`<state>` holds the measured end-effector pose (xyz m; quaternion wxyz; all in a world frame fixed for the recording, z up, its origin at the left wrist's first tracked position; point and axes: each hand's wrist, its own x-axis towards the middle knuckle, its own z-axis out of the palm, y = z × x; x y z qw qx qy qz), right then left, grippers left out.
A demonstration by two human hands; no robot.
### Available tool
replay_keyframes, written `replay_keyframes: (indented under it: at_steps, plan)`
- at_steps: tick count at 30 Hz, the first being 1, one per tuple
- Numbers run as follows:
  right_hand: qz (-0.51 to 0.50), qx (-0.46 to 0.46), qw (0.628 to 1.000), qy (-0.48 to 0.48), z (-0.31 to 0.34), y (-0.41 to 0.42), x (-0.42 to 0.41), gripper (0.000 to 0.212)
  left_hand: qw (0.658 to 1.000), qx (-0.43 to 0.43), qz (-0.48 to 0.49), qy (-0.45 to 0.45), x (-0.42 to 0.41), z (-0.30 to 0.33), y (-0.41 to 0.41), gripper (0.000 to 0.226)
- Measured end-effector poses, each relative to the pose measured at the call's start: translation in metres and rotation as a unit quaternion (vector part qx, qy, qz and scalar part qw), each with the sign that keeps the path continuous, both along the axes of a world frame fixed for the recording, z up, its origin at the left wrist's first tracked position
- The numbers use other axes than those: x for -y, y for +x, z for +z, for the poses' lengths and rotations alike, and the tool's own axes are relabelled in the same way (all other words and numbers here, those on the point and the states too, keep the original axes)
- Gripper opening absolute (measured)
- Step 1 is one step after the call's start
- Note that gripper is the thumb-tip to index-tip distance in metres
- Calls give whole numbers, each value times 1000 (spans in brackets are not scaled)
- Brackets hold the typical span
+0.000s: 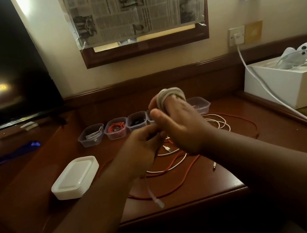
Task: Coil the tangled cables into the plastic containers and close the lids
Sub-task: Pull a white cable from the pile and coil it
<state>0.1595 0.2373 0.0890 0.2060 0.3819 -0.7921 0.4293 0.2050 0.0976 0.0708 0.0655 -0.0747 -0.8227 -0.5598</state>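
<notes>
A white cable coil (169,96) is wound round the raised fingers of my right hand (180,130) above the desk. My left hand (142,143) pinches the loose tail of that white cable (151,193), whose plug hangs near the desk's front edge. A row of clear plastic containers stands behind: one with a white cable (91,135), one with a red cable (116,128), one with a dark cable (137,121), and one (199,105) behind my right hand. Loose red cable (248,122) and white cable (218,122) lie tangled on the desk.
A stack of white lids (75,177) sits at the left front of the wooden desk (224,177). A dark TV screen (0,68) stands at the left. A white box (290,85) and a wall-plugged white cord (263,89) are at the right.
</notes>
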Motion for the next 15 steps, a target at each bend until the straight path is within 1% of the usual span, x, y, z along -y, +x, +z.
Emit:
replay_keyframes:
  at_steps: [1, 2, 3, 4, 6, 7, 8, 9, 10, 11, 12, 13, 15]
  plan:
    - [-25, -39, 997, 67, -6, -1, 0, 50, 996, -26, 7, -83, 3, 3, 0, 24]
    - [-41, -46, 993, 104, -13, -3, 0, 56, 988, -58, 17, -145, 7, 5, 0, 29]
    - [-58, -38, 989, 130, -14, -3, 0, 56, 977, -90, 33, -192, 10, 7, 0, 32]
    - [-73, -25, 986, 147, -15, -3, 3, 54, 962, -129, 54, -234, 13, 8, -1, 33]
    - [-80, 2, 987, 141, -15, 0, 5, 56, 921, -226, 94, -302, 16, 8, -1, 24]
    - [-77, 11, 988, 135, -15, 0, 7, 61, 907, -260, 106, -313, 19, 8, -3, 16]
    - [-66, 28, 988, 138, -14, 0, 8, 66, 902, -279, 115, -309, 21, 8, -3, 19]
    - [-44, 59, 987, 144, -14, 0, 9, 68, 907, -279, 111, -296, 25, 7, -5, 30]
    - [-10, 107, 983, 149, -12, 2, 8, 69, 919, -268, 85, -277, 28, 6, -5, 42]
    - [37, 168, 975, 142, -10, 3, 7, 70, 932, -249, 47, -260, 31, 5, -5, 52]
    - [89, 227, 961, 127, -8, 4, 5, 71, 943, -226, 2, -243, 32, 6, -4, 55]
    - [132, 273, 946, 117, -6, 4, 1, 74, 952, -207, -38, -223, 33, 7, -2, 52]
    - [179, 307, 927, 120, -5, 1, -5, 83, 959, -194, -71, -195, 32, 6, 0, 39]
